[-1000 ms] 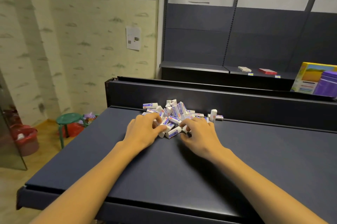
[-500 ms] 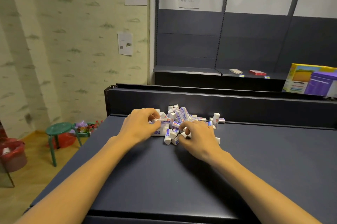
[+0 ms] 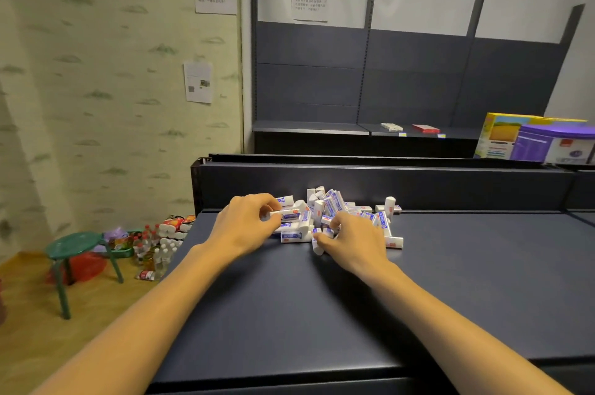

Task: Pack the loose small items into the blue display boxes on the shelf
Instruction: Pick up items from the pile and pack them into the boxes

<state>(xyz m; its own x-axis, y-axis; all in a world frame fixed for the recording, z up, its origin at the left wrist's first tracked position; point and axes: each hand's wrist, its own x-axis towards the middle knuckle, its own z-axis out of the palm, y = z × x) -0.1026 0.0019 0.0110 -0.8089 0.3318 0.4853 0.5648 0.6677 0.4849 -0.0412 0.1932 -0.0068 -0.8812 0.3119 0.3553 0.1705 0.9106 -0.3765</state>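
Note:
A heap of several small white erasers with blue and red sleeves (image 3: 335, 206) lies on the dark shelf (image 3: 354, 298), against its raised back wall. My left hand (image 3: 246, 225) sits at the heap's left edge and pinches one eraser (image 3: 285, 212) between thumb and fingers. My right hand (image 3: 354, 241) covers the heap's front right, fingers curled round a few erasers (image 3: 317, 245). No blue display box shows in the head view.
A yellow and purple carton (image 3: 534, 140) stands at the far right behind the shelf wall. Two flat packs (image 3: 409, 128) lie on the back shelving. On the floor to the left are a green stool (image 3: 75, 246), bottles (image 3: 154, 254) and a red basin.
The view shifted right and tilted up a little. My left hand curled and took up an eraser at the heap's left; my right hand gathered erasers toward the heap's front.

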